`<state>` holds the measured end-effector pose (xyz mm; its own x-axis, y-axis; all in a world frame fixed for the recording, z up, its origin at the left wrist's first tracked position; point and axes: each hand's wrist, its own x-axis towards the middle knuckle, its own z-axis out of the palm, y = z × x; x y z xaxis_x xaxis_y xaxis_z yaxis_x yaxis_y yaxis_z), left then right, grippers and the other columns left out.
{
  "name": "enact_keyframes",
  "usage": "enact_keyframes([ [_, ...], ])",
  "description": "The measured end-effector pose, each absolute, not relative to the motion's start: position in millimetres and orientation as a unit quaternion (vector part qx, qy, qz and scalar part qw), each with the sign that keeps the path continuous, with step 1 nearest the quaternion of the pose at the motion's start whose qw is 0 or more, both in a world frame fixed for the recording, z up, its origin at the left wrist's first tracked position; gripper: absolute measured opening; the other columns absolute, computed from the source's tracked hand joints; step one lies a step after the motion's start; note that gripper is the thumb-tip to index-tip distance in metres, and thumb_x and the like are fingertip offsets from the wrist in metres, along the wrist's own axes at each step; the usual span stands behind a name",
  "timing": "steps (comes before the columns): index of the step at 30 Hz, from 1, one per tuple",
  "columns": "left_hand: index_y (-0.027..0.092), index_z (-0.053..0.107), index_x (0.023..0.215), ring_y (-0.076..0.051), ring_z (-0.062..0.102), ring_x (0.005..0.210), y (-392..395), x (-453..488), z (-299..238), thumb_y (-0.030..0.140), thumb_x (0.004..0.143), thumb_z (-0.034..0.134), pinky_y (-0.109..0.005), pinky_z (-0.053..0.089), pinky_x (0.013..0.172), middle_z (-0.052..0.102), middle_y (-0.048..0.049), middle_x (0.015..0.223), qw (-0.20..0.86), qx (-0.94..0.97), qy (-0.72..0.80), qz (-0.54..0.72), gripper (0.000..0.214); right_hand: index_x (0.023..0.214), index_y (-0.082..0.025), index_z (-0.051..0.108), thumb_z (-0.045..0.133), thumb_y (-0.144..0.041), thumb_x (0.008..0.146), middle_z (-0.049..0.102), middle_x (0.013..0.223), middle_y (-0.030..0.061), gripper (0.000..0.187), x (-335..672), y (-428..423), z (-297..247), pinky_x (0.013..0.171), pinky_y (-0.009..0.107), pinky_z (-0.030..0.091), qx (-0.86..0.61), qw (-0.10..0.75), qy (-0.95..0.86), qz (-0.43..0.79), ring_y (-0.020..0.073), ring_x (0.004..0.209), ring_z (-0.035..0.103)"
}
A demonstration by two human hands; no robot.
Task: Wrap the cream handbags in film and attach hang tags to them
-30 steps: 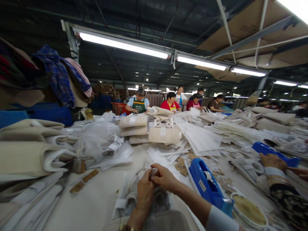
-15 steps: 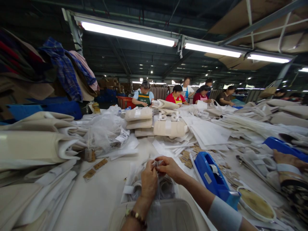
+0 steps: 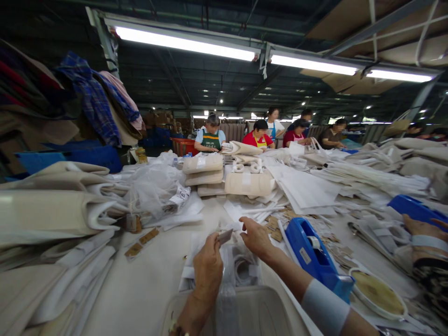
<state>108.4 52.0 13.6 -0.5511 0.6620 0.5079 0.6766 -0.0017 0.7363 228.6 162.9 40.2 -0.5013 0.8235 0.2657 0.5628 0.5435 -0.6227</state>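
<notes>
My left hand [image 3: 208, 261] pinches a small, flat card tag [image 3: 226, 236] at its upper edge, over a wrapped bundle. Just to the right, my right hand [image 3: 257, 238] is apart from the tag, thumb and forefinger spread with nothing visible between them. Beneath both hands lies a beige folded piece [image 3: 259, 310] with a clear plastic strip [image 3: 227, 298] across it. Rolled white-wrapped ends [image 3: 242, 269] show at its far side, partly covered by my hands.
A blue tape dispenser [image 3: 310, 254] stands right of my right forearm, near a round cream-coloured dish [image 3: 378, 291]. Brown card tags [image 3: 142, 243] lie at left. Stacked beige pieces [image 3: 248, 183] sit ahead; folded material [image 3: 45, 212] fills the left. A co-worker's hand [image 3: 422, 228] is at far right.
My hands were together over the bundle and have separated. The left has moved slightly left and down with the card tag now showing; the right has opened and shifted right.
</notes>
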Motion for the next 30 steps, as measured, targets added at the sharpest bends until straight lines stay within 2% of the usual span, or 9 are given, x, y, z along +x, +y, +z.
enact_keyframes([
  [3, 0.019, 0.062, 0.098, -0.018, 0.070, 0.076, 44, 109, 21, 0.025, 0.086, 0.043, -0.030, 0.055, 0.072, 0.074, -0.0059, 0.090, 0.045, -0.499, -0.637, -0.585, 0.023, 0.102, -0.021, 0.064, 0.059, -0.006, 0.067, 0.067, 0.088, 0.0023, 0.039, 223, 157, 40, 0.074, 0.025, 0.040, -0.379, 0.263, -0.851, 0.250, 0.0158, 0.080, 0.058],
  [6, 0.020, 0.059, 0.106, -0.016, 0.069, 0.079, 41, 114, 27, 0.028, 0.085, 0.047, -0.028, 0.055, 0.075, 0.073, -0.0051, 0.093, 0.002, -0.512, -0.616, -0.599, 0.025, 0.079, -0.020, 0.067, 0.053, -0.013, 0.074, 0.065, 0.070, -0.0002, 0.016, 218, 157, 41, 0.065, 0.023, 0.041, -0.371, 0.259, -0.845, 0.284, 0.0137, 0.067, 0.058],
  [9, 0.015, 0.051, 0.117, -0.019, 0.067, 0.089, 46, 115, 22, 0.024, 0.082, 0.053, -0.032, 0.056, 0.080, 0.069, -0.0102, 0.105, -0.052, -0.494, -0.644, -0.582, 0.037, 0.062, -0.018, 0.061, 0.044, -0.020, 0.080, 0.062, 0.059, 0.0002, 0.025, 218, 164, 43, 0.056, 0.022, 0.039, -0.387, 0.271, -0.824, 0.313, 0.0122, 0.056, 0.055],
  [13, 0.016, 0.062, 0.101, -0.028, 0.048, 0.125, 63, 113, 9, 0.008, 0.079, 0.051, -0.047, 0.041, 0.105, 0.060, -0.0119, 0.126, -0.012, -0.602, -0.688, -0.406, 0.026, 0.062, -0.018, 0.060, 0.042, -0.033, 0.081, 0.061, 0.059, 0.0012, 0.030, 222, 169, 48, 0.054, 0.023, 0.038, -0.390, 0.291, -0.807, 0.335, 0.0128, 0.054, 0.054],
  [15, 0.017, 0.061, 0.110, -0.031, 0.037, 0.134, 71, 114, 7, 0.011, 0.083, 0.050, -0.051, 0.032, 0.111, 0.053, -0.0115, 0.135, 0.006, -0.670, -0.675, -0.309, 0.030, 0.061, -0.019, 0.058, 0.042, -0.036, 0.078, 0.060, 0.060, 0.0013, 0.029, 222, 164, 51, 0.056, 0.024, 0.039, -0.381, 0.298, -0.810, 0.331, 0.0138, 0.057, 0.054],
  [23, 0.017, 0.052, 0.125, -0.035, 0.037, 0.132, 79, 124, 13, 0.031, 0.093, 0.041, -0.066, 0.023, 0.106, 0.051, -0.0144, 0.136, -0.005, -0.686, -0.694, -0.218, 0.036, 0.053, -0.021, 0.053, 0.044, -0.027, 0.076, 0.054, 0.054, -0.0010, 0.025, 219, 158, 55, 0.061, 0.025, 0.035, -0.404, 0.318, -0.812, 0.277, 0.0137, 0.059, 0.049],
  [27, 0.021, 0.055, 0.124, -0.033, 0.038, 0.133, 85, 119, 24, 0.032, 0.093, 0.042, -0.061, 0.030, 0.105, 0.050, -0.0130, 0.138, -0.051, -0.685, -0.700, -0.198, 0.036, 0.053, -0.019, 0.057, 0.054, -0.023, 0.070, 0.056, 0.054, 0.0006, 0.018, 216, 190, 58, 0.061, 0.027, 0.037, -0.456, 0.295, -0.790, 0.283, 0.0154, 0.058, 0.051],
  [29, 0.023, 0.049, 0.131, -0.030, 0.033, 0.136, 77, 107, 31, 0.031, 0.092, 0.043, -0.056, 0.030, 0.108, 0.042, -0.0119, 0.145, -0.057, -0.678, -0.702, -0.210, 0.040, 0.063, -0.017, 0.063, 0.063, -0.023, 0.063, 0.064, 0.066, 0.0037, 0.006, 227, 201, 61, 0.066, 0.029, 0.041, -0.478, 0.292, -0.777, 0.287, 0.0183, 0.067, 0.056],
  [30, 0.023, 0.045, 0.134, -0.029, 0.029, 0.138, 68, 97, 32, 0.032, 0.092, 0.043, -0.054, 0.028, 0.110, 0.038, -0.0118, 0.148, -0.053, -0.668, -0.706, -0.228, 0.043, 0.073, -0.016, 0.067, 0.066, -0.025, 0.062, 0.067, 0.076, 0.0058, 0.014, 237, 202, 61, 0.070, 0.030, 0.043, -0.486, 0.296, -0.769, 0.291, 0.0200, 0.074, 0.058],
])
